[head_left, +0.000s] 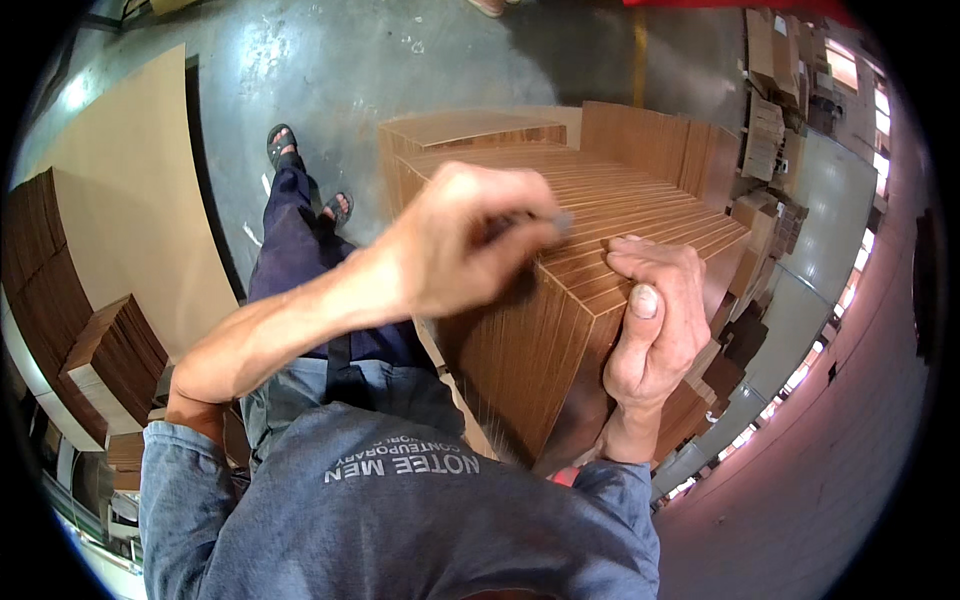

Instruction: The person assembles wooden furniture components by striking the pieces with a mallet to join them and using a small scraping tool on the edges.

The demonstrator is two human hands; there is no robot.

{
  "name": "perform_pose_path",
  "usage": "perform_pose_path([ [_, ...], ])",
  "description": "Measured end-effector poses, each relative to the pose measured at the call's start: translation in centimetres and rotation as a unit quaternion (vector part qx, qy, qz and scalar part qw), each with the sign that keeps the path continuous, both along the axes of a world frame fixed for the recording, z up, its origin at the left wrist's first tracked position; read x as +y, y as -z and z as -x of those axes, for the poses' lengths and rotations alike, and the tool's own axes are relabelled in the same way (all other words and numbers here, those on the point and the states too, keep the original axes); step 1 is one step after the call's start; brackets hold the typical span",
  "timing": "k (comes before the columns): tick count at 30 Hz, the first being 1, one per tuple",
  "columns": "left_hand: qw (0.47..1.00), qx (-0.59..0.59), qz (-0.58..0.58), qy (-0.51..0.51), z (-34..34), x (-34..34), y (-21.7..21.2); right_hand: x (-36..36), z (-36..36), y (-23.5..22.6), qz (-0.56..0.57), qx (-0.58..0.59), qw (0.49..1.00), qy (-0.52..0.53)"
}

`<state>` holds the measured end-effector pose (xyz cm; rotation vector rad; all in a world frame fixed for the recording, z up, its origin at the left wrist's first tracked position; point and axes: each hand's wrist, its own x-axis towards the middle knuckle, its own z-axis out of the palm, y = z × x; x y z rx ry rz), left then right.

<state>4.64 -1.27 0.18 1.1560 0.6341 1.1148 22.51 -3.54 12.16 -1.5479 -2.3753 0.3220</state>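
Note:
A stack of brown wood-grain panels (pixel 530 350) stands in front of me, its upper face showing many pale, close-set edges. Over its near left side, my left hand (pixel 470 240) is closed in a pinch and slightly blurred by motion. A small grey piece (pixel 563 221) shows at its fingertips; its kind cannot be made out. My right hand (pixel 660 315) is curled over the stack's right corner, fingers bent on the panel edges and thumb raised along the near side. Part of the panels is hidden beneath both hands.
More wood-grain panels (pixel 655 140) stand behind the stack. At the left are a large pale board (pixel 120 150) and piles of brown panels (pixel 115 350). Cardboard pieces (pixel 765 135) line the right side. My sandalled feet (pixel 285 143) are on the grey floor (pixel 330 70).

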Motion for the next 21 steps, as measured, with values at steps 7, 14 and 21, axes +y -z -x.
perform_pose_path([
  [7,0.983,0.108,0.136,0.066,0.7,1.7,4.5,-0.3,0.0,0.4,0.003,0.004,1.0,0.03],
  [14,0.998,0.008,0.016,0.053,0.1,0.6,5.0,-0.4,0.1,0.5,0.033,-0.048,0.997,0.058],
  [21,0.962,0.184,0.201,-0.013,-0.3,-1.0,22.8,1.9,-8.0,-4.7,0.255,-0.109,0.926,-0.254],
])
